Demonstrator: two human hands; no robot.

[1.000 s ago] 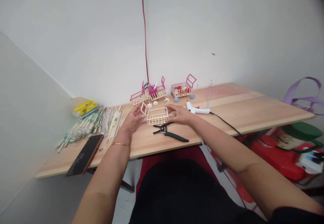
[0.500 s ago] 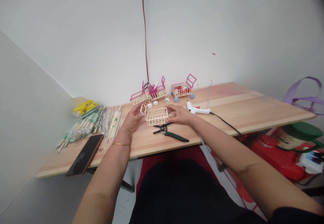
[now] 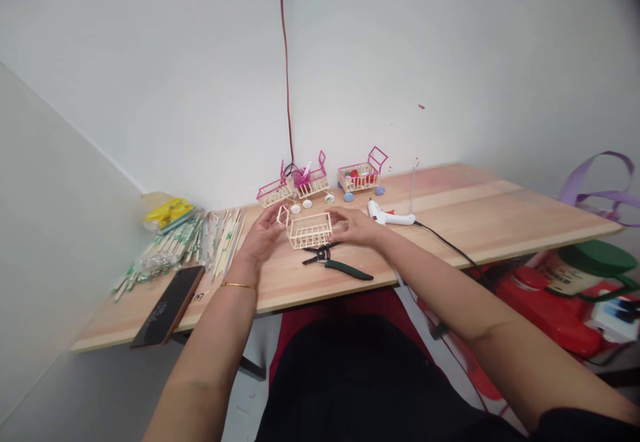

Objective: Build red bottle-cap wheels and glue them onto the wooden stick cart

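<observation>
A person's left hand (image 3: 263, 237), fingers loosely curled, pinches a small stick frame (image 3: 284, 215) against the left end of an unpainted stick basket (image 3: 311, 230). The right hand (image 3: 356, 227) closes on its right end, holding it just above the tabletop (image 3: 500, 219). Green-handled pliers (image 3: 336, 263) lie just in front of the basket, and a white glue gun (image 3: 387, 215) lies beside the right hand. Pink-trimmed carts (image 3: 310, 183) stand by the wall (image 3: 200, 62). Bundled sticks (image 3: 185, 242) and a dark phone (image 3: 167, 305) lie to the left.

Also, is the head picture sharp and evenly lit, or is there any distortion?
Head view: soft, even light, no glare on the table; wide-lens stretch toward the frame edges; the small stick basket looks slightly soft; the top right corner darkens.
</observation>
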